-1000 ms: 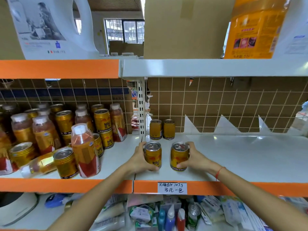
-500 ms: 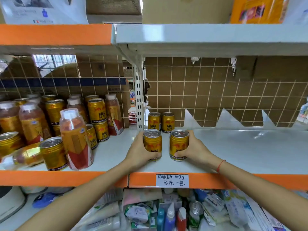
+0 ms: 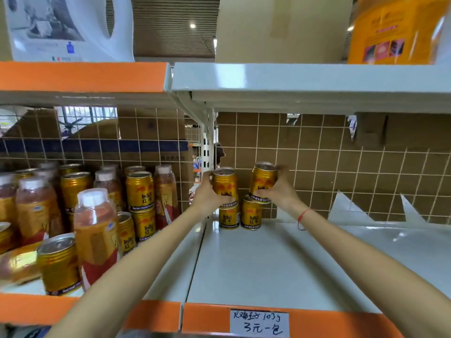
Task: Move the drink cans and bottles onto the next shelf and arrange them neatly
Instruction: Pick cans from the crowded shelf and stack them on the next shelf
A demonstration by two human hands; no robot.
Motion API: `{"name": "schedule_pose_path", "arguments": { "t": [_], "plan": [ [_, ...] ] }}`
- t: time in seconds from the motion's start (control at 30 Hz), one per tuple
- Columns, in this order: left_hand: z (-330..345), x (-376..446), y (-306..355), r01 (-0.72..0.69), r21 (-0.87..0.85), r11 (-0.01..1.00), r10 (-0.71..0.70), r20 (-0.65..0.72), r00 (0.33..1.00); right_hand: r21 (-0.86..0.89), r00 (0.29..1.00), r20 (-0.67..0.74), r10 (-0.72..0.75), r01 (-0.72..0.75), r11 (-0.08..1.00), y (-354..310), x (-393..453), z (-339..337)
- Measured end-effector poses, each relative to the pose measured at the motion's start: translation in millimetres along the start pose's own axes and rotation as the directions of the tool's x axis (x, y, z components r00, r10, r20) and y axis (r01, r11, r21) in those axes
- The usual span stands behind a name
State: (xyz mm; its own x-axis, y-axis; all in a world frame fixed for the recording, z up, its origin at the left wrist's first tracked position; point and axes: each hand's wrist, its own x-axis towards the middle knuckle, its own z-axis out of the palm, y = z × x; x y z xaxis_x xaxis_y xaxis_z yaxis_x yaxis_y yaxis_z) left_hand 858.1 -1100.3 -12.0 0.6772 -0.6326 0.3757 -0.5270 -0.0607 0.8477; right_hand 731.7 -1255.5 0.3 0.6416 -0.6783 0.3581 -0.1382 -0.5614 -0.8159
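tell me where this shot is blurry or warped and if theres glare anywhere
Head view: motion blur smears the near-left gold can and the orange bag up top; the can in the right hand is tilted and soft. Wide-angle distortion bends the upper shelf edge. Soft glare streaks the white right shelf; the ceiling lamp is blown out.

White right shelf (image 3: 268, 269), two gold cans (image 3: 240, 217) at its back-left corner.

Gold cans (image 3: 224, 186) with red emblem. Reddish-brown bottles (image 3: 96, 230), white caps. Pale grey shelf (image 3: 268, 264), orange front edge. Brown backing behind white wire grid (image 3: 317, 152). Red wrist string (image 3: 302, 215).
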Motion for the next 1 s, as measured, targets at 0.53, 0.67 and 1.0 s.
{"name": "schedule_pose_path", "arguments": {
  "t": [0.53,0.67,1.0],
  "plan": [
    [20,53,-29,0.054,-0.040,0.998,-0.053,0.024,0.998,-0.041,1.000,0.019,-0.011,0.012,0.999,25,41,24],
    [24,57,-30,0.054,-0.035,0.998,-0.054,0.022,0.998,-0.019,1.000,0.006,-0.025,0.025,1.000,34,43,30],
    [26,61,-31,0.045,-0.026,0.999,-0.044,0.035,0.998,-0.009,0.999,0.030,-0.014,0.014,1.000,39,49,31]
  ]
}}
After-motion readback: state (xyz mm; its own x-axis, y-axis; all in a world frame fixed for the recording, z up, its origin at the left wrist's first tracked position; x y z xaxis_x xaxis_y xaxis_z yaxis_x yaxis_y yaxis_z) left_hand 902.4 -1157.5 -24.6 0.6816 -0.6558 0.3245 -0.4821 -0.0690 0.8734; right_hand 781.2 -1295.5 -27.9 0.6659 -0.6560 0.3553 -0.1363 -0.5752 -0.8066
